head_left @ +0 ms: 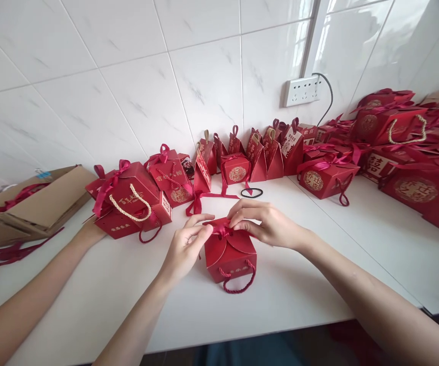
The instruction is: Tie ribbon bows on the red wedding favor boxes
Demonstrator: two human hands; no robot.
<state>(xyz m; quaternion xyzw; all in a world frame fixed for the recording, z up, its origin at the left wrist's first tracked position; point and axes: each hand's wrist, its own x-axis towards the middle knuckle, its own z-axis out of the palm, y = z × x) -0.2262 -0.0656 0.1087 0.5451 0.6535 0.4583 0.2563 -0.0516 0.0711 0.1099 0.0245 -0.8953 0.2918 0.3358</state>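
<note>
A small red gift box [231,256] with a twisted red rope handle [240,291] stands on the white table [280,305] in front of me. Its curved flaps meet on top, where a red ribbon [223,231] is gathered in a knot or bow. From the left, my left hand [188,244] pinches the ribbon between thumb and fingers. My right hand [255,222] closes on the ribbon's other side, fingers bent over the top of the box. Just beyond lies a black elastic loop [252,192].
Another person's arm [47,277] reaches in from the left, its hand behind stacked red boxes [127,203]. Several red boxes [236,169] line the tiled wall. More are piled at right [410,188]. An open cardboard box [51,203] sits at far left.
</note>
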